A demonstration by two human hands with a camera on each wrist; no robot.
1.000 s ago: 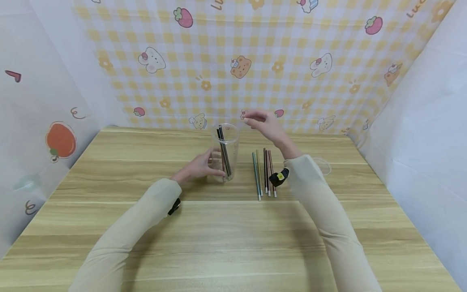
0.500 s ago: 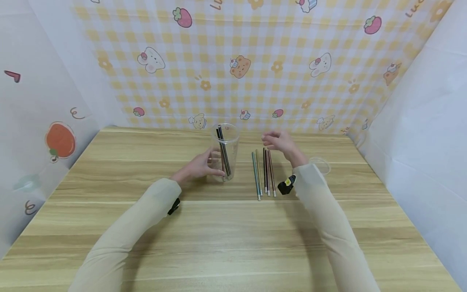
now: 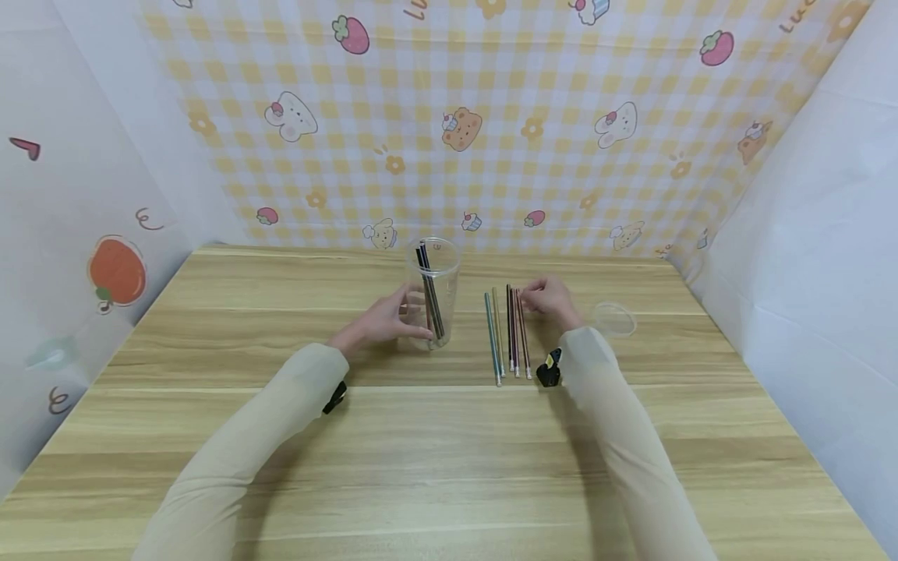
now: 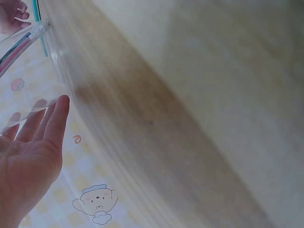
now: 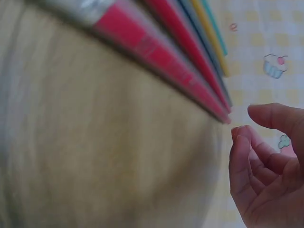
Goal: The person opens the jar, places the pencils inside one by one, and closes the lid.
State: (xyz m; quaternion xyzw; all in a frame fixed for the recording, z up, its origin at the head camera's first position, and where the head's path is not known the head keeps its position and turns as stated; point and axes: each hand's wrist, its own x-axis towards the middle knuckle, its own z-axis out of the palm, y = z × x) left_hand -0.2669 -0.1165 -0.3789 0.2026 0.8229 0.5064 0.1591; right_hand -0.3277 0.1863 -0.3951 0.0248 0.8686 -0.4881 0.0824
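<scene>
**Left hand [image 3: 382, 319] gripping clear cup [image 3: 450, 300], right hand [image 3: 550, 302] at red pencil [image 3: 523, 331]**

Clock per head view, 12 = far side. Left wraps the cup from its 8 o'clock side, thumb in front; cup upright on the tabletop [image 3: 449, 460]. Dark pencils [image 3: 431, 292] inside, tops leaning to 11. Right is loosely curled, thumb and fingertips parted, just beside the red pencil's 12 o'clock end; can't confirm contact. That pencil is outermost, at 3, in a loose row lying off the cup's 4 o'clock; black pencil [image 3: 510, 327], gold pencil [image 3: 497, 327] and teal pencil [image 3: 492, 335] sit toward 9. Eraser ends point to 6. Clear disc [image 3: 615, 320] lies at right hand's 3–4 o'clock. Yellow-checked backdrop [image 3: 393, 117] at 12.
</scene>
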